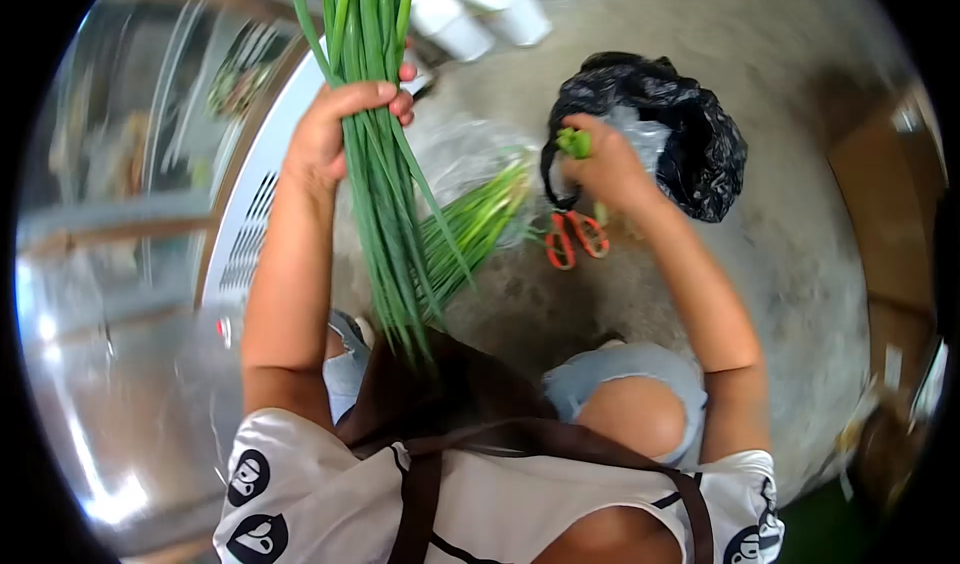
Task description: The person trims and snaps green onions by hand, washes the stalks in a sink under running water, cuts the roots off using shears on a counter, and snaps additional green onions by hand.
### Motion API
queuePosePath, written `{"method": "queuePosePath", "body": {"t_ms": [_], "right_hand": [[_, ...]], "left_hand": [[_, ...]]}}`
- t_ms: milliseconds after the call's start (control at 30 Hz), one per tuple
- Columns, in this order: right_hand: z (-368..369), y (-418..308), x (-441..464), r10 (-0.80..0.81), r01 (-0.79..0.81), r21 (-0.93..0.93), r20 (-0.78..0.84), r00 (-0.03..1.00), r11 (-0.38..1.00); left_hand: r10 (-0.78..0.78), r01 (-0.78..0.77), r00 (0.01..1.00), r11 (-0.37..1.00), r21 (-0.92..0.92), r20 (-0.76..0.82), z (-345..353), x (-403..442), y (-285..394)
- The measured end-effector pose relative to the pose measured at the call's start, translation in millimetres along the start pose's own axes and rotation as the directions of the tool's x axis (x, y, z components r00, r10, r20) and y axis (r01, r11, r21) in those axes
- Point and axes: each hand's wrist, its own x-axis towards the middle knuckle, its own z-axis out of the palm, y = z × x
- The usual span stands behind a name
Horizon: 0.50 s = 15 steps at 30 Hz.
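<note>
My left hand [345, 124] is wrapped round a long bunch of green onions [385, 184], raised off the floor, its leaves hanging toward my lap. My right hand [610, 169], a little blurred, is closed on a small wad of green onion trimmings [573, 143] at the near left side of a black plastic bag [715, 134]. Below that hand lies a pair of scissors with orange handles [577, 241] on the floor. More green onions [480, 214] lie on a clear plastic sheet [450, 144] between my hands, partly hidden behind the raised bunch.
White containers [505, 4] stand at the top. A glass-doored cabinet [130, 214] with a white vented panel [250, 204] runs along the left. Cardboard [890, 194] stands at the right edge. My knee [635, 414] is in front of me, above the concrete floor [790, 294].
</note>
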Motion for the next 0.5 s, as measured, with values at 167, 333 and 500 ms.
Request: {"method": "queuePosePath", "body": {"t_ms": [167, 333, 500], "right_hand": [[41, -79, 28, -0.28, 0.34, -0.201, 0.273, 0.92, 0.919], [189, -165, 47, -0.327, 0.561, -0.188, 0.649, 0.687, 0.806], [376, -182, 27, -0.184, 0.577, -0.178, 0.839, 0.513, 0.797]], "left_hand": [[0.115, -0.031, 0.974, 0.921, 0.388, -0.193, -61, -84, 55], [0.154, 0.044, 0.96, 0.742, 0.669, -0.235, -142, -153, 72], [0.146, 0.065, 0.975, 0.542, 0.838, -0.17, -211, -193, 54]]}}
